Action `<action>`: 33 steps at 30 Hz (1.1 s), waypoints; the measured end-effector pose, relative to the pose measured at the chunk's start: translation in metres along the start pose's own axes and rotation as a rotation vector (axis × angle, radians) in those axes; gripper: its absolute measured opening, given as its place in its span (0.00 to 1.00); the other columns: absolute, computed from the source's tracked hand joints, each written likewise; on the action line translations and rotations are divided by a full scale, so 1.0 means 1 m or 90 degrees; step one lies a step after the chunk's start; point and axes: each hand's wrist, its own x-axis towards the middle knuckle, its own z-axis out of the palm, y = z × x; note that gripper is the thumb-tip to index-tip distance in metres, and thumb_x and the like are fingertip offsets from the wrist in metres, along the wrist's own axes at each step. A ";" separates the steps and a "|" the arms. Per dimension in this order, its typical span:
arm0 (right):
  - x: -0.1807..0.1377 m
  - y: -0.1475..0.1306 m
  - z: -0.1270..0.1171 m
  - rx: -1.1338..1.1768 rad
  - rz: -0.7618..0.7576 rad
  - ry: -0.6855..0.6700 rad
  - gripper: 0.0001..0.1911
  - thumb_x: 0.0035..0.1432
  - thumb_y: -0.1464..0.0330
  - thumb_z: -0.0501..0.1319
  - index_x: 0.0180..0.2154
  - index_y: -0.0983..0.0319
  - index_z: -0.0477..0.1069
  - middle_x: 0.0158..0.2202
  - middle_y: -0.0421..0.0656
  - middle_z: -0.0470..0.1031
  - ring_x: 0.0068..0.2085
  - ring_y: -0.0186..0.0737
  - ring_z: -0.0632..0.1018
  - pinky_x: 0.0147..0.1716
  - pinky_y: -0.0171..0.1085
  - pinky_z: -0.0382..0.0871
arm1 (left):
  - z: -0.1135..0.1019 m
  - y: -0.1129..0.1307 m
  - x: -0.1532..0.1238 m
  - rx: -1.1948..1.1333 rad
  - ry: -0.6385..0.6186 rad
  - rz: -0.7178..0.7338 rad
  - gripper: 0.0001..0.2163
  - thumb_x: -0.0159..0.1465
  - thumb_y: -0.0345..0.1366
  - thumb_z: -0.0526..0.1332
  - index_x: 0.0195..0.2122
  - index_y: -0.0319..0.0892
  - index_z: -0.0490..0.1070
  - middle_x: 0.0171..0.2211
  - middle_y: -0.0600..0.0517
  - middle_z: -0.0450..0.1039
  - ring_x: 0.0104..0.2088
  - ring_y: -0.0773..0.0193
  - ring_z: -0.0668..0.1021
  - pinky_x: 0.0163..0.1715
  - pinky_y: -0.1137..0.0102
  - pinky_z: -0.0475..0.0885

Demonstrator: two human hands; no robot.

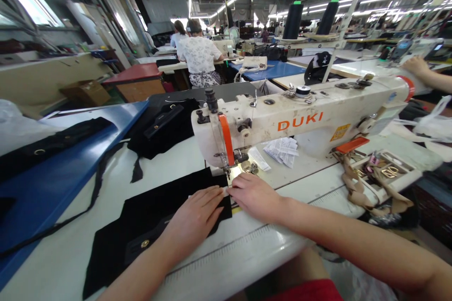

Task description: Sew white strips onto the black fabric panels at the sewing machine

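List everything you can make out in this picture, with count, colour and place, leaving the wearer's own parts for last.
Sewing machine: 1, white and orange, on the table
Table: 1, white, under the machine
Front fabric piece: 1, black, beside the needle
Other fabric pieces: at least 2, black, farther left
Labels: several, white, behind the needle
Tray: 1, white, right side
Beige strips: several, beige, by the tray
Blue surfaces: 2, blue, far left and beyond the machine
Thread cones: 2, dark, upper right
Co-workers: at least 2, pale tops, ahead
Left hand: 1, bare, on the front fabric piece
Right hand: 1, bare, near the needle
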 end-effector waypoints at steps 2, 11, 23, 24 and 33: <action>0.001 0.001 0.003 -0.013 -0.008 0.000 0.07 0.64 0.71 0.57 0.41 0.65 0.73 0.36 0.45 0.72 0.41 0.44 0.70 0.43 0.40 0.66 | -0.002 0.003 -0.004 -0.016 -0.024 -0.037 0.17 0.68 0.39 0.54 0.56 0.40 0.68 0.54 0.46 0.73 0.55 0.57 0.74 0.54 0.59 0.72; 0.006 0.017 0.002 -0.046 -0.001 0.008 0.07 0.64 0.73 0.56 0.38 0.65 0.73 0.36 0.45 0.72 0.40 0.42 0.71 0.42 0.39 0.65 | 0.010 -0.004 0.012 -0.028 -0.034 -0.061 0.20 0.67 0.41 0.54 0.58 0.40 0.66 0.57 0.45 0.71 0.58 0.57 0.72 0.56 0.58 0.68; 0.009 0.023 0.006 -0.057 0.013 -0.002 0.09 0.66 0.73 0.53 0.38 0.65 0.72 0.36 0.47 0.73 0.41 0.44 0.71 0.42 0.41 0.65 | 0.015 -0.011 0.024 -0.056 -0.017 -0.066 0.20 0.67 0.41 0.54 0.58 0.41 0.67 0.57 0.45 0.71 0.57 0.55 0.72 0.56 0.55 0.68; 0.009 0.023 0.006 -0.056 0.013 -0.001 0.09 0.66 0.73 0.53 0.38 0.65 0.72 0.36 0.47 0.73 0.41 0.44 0.71 0.42 0.41 0.65 | 0.016 -0.011 0.024 -0.055 -0.015 -0.066 0.20 0.67 0.41 0.54 0.58 0.41 0.67 0.57 0.45 0.71 0.57 0.55 0.72 0.56 0.55 0.68; 0.010 0.023 0.005 -0.046 0.010 0.000 0.08 0.66 0.73 0.54 0.39 0.66 0.72 0.36 0.47 0.73 0.41 0.44 0.71 0.43 0.41 0.65 | 0.017 -0.010 0.022 -0.028 -0.028 -0.069 0.20 0.68 0.43 0.53 0.58 0.42 0.66 0.57 0.46 0.70 0.58 0.57 0.71 0.57 0.56 0.67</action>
